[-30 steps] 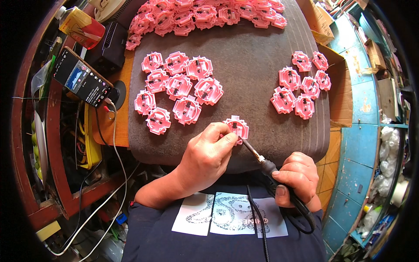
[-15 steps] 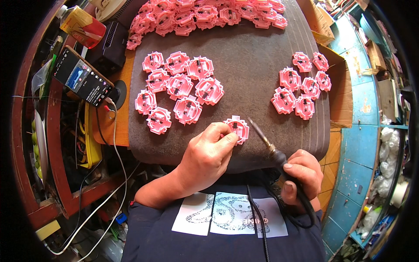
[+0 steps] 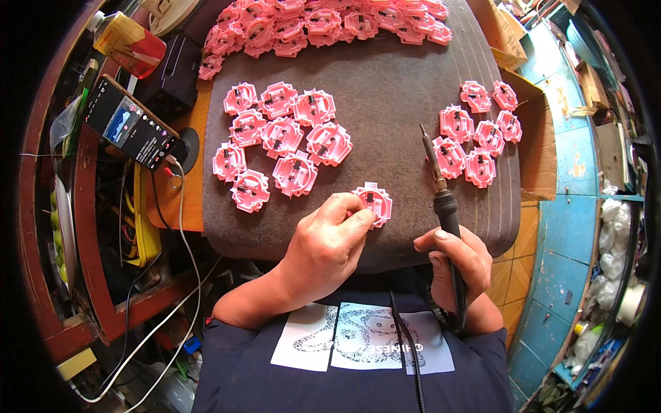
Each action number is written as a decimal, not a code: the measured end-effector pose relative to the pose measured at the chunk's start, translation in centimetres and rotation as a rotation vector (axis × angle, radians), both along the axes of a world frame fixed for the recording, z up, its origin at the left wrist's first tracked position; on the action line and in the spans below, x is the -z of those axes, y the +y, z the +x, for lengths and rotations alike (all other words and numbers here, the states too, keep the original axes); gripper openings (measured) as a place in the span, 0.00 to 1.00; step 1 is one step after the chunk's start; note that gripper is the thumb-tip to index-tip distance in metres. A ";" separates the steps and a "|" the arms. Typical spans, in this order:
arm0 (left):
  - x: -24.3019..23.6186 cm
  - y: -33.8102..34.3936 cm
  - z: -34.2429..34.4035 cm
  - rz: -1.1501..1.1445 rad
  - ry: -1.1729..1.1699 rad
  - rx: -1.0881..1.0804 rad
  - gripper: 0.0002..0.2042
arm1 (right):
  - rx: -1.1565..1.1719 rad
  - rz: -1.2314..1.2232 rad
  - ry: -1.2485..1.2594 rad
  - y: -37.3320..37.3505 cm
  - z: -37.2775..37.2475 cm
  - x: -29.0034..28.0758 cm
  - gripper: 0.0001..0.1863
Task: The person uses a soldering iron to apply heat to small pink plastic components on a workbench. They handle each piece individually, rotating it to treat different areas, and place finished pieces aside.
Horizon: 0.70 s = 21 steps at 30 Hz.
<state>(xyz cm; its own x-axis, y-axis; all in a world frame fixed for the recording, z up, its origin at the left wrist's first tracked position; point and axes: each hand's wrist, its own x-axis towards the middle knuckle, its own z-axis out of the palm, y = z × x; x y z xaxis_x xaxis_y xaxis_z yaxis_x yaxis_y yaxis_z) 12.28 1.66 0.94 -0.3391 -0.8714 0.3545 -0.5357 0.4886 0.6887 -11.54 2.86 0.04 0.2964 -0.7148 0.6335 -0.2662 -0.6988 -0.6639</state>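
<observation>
My left hand (image 3: 329, 234) pinches a pink plastic housing (image 3: 377, 201) with a small black part inside, at the near middle of the dark mat (image 3: 392, 117). A soldering iron (image 3: 446, 213) is in my right hand (image 3: 463, 265), its black handle gripped and its metal tip pointing up and away. The tip stands apart from the held housing, just left of the group of pink housings (image 3: 456, 124) at the right. Another group of pink housings (image 3: 282, 135) lies on the left of the mat, with similar black parts showing in them.
A large heap of pink housings (image 3: 323, 24) covers the far edge. To the left are a phone (image 3: 131, 122) on a stand, a drink bottle (image 3: 127, 45) and a white cable (image 3: 193, 255). Cardboard boxes (image 3: 537, 138) stand along the right side.
My right hand has turned the soldering iron more upright and moved slightly left, so the tip swung up and away from the held housing. My left hand and its housing stay in place.
</observation>
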 end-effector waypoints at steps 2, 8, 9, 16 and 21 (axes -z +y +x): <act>0.0 0.0 -0.1 0.002 0.005 0.002 0.13 | 0.003 -0.011 -0.003 -0.1 0.2 0.1 0.24; -0.1 0.0 -0.1 0.004 -0.005 0.003 0.13 | 0.002 -0.009 0.005 -0.2 0.3 0.3 0.20; -0.1 0.0 -0.1 0.008 -0.006 0.002 0.13 | -0.003 -0.009 0.017 -0.2 0.3 0.3 0.18; -0.1 0.0 0.0 0.009 -0.003 0.003 0.13 | -0.002 0.002 0.040 -0.4 0.3 0.5 0.15; -0.1 0.0 -0.1 0.011 0.010 0.007 0.13 | 0.007 0.015 0.057 -0.6 0.4 1.1 0.25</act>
